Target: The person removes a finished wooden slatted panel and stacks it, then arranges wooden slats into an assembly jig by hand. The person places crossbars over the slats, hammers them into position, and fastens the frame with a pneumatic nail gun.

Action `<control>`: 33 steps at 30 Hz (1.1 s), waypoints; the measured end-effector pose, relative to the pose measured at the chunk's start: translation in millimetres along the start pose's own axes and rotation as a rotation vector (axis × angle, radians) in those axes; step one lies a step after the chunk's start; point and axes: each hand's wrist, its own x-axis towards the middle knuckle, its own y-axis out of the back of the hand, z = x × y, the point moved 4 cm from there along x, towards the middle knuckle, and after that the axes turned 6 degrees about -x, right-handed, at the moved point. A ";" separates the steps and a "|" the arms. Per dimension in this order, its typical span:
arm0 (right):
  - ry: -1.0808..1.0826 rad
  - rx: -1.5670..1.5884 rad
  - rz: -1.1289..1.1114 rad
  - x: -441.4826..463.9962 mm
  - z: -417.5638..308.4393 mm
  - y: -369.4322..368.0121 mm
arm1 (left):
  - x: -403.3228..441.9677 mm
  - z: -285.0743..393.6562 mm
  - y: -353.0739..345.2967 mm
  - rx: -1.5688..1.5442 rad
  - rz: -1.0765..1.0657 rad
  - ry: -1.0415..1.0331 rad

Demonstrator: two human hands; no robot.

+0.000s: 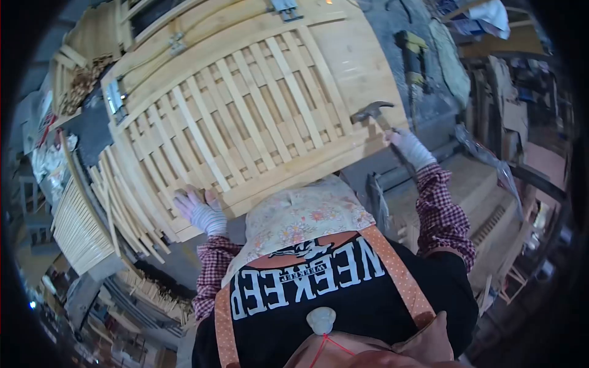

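My right hand (408, 146), in a striped cuff or glove, is closed round the handle of a claw hammer (373, 113). The hammer's dark head is over the right end of a wooden slatted panel (368, 67). My left hand (199, 207) rests on the panel's near left edge with fingers and thumb apart, touching the lower ends of the slats. Pale upright slats (236, 92) run side by side across the panel, over crosswise pieces with small square gaps between them. Whether any small piece lies under my left fingers is hidden.
Loose wooden strips (126, 199) lie left of the panel, beside a curved slatted piece (83, 224). Metal fittings (115, 98) sit along the panel's far side. A yellow-and-black power tool (414, 55) is on the grey surface to the right. Stacked wood (457, 184) stands below my right arm.
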 end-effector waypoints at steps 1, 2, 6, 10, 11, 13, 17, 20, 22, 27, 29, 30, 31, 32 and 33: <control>0.117 -0.121 0.132 3.1 18.2 38.1 | -0.5 -2.3 -1.6 0.002 0.011 -0.009; 0.232 -0.243 0.258 -0.9 30.2 60.1 | -1.0 -4.0 -1.4 0.009 0.024 -0.019; 0.122 -0.090 0.233 -5.5 57.8 69.6 | -1.8 -3.0 -1.2 -0.008 0.029 -0.033; 0.054 0.108 0.090 -11.7 73.0 65.2 | -3.1 -5.5 2.2 -0.008 0.082 0.000; 0.031 0.165 0.047 -12.8 74.6 63.4 | -2.1 -11.8 -1.7 0.032 0.082 -0.011; 0.022 0.264 0.053 -6.3 70.9 77.5 | 6.7 -8.3 -12.1 0.058 0.115 0.013; 0.021 0.399 0.085 13.0 69.7 109.8 | -2.7 -7.1 -5.1 0.086 0.159 0.005; 0.021 0.207 -0.129 13.9 53.9 103.7 | -10.0 9.0 20.2 0.017 0.217 0.121; 0.027 0.061 -0.263 19.0 41.4 103.1 | -21.9 20.5 36.8 -0.080 0.271 0.235; 0.236 0.016 -0.250 134.9 -79.7 112.5 | -93.7 21.3 65.7 -0.281 0.381 0.386; 0.293 -0.001 -0.267 176.3 -161.9 99.2 | -134.8 11.9 68.7 -0.246 0.315 0.575; 0.317 0.001 -0.277 175.1 -179.8 81.2 | -155.9 15.6 80.9 -0.215 0.303 0.634; 0.338 0.009 -0.286 177.5 -206.9 55.8 | -179.1 23.1 88.9 -0.183 0.289 0.688; 0.357 0.024 -0.294 171.8 -216.1 35.6 | -204.3 26.2 91.8 -0.137 0.292 0.766; 0.373 0.042 -0.299 161.7 -206.7 22.3 | -242.6 9.7 77.5 -0.152 0.303 0.833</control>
